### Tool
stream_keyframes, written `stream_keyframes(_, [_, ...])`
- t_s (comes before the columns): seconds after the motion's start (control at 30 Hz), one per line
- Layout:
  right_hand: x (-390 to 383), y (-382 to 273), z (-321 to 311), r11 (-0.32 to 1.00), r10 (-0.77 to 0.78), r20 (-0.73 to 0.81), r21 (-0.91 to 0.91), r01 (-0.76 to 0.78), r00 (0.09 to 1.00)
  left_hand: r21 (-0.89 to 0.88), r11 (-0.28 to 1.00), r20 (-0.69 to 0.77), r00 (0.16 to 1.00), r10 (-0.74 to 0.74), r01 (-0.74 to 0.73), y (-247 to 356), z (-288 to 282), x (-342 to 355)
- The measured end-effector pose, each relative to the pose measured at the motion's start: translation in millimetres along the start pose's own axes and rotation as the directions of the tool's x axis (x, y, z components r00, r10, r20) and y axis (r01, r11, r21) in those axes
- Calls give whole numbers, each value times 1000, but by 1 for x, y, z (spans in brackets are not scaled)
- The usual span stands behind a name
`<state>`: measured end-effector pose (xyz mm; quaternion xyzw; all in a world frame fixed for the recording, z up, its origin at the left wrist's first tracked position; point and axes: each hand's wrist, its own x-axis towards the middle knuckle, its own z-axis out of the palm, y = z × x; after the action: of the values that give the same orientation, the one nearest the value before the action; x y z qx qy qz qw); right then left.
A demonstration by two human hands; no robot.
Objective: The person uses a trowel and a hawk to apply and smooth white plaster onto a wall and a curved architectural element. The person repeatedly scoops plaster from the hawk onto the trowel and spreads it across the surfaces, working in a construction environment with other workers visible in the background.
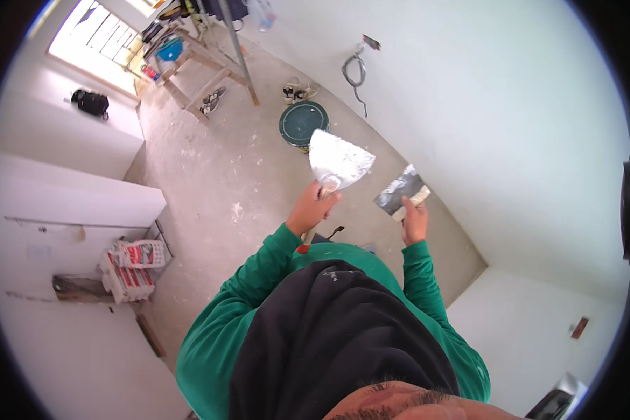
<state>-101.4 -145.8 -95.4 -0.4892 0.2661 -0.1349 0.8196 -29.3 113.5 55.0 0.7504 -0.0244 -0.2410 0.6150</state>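
Note:
My left hand (pixel 318 206) is closed round the handle of a wide putty knife (pixel 339 157), whose blade is covered in white plaster; the red end of the handle shows below my fist. To the right, my right hand (pixel 414 218) grips a rectangular steel spatula (pixel 397 189) with pale filler along its lower edge and some white at the top. The two blades are held apart at about chest height. Beyond the putty knife, a bucket with a dark green lid (pixel 302 120) stands on the bare concrete floor (pixel 217 161).
A wooden stand (pixel 196 63) with clutter is at the back, shoes (pixel 299 91) near it. A coiled cable (pixel 353 70) hangs from the right wall (pixel 511 126). Stacked sacks (pixel 129 273) sit at the left by low white partitions (pixel 77 182). A black bag (pixel 89 103) rests further back.

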Motion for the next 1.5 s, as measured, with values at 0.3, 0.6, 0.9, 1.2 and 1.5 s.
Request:
stream_keyframes(0.3, [-48, -72, 255, 337, -364, 828, -309, 889, 426, -221, 973, -339, 941, -12, -68, -40, -163, -73])
stream_keyframes(0.6, [-112, 5, 399, -160, -13, 995, -101, 982, 100, 59, 998, -341, 939, 40, -21, -85, -317, -100])
stream_keyframes(0.9, [-142, 83, 474, -37, -117, 980, -167, 985, 162, 202, 978, -396, 918, 31, 54, -111, -399, -115])
stream_keyframes(1.2, [-167, 136, 561, 61, -205, 979, 10, 998, 3, 160, 983, -494, 870, 1, 90, -127, -456, -156])
stream_keyframes(1.5, [-122, 88, 648, 184, -424, 900, 191, 964, -98, 53, 976, -475, 865, -163, 213, -121, -463, -103])
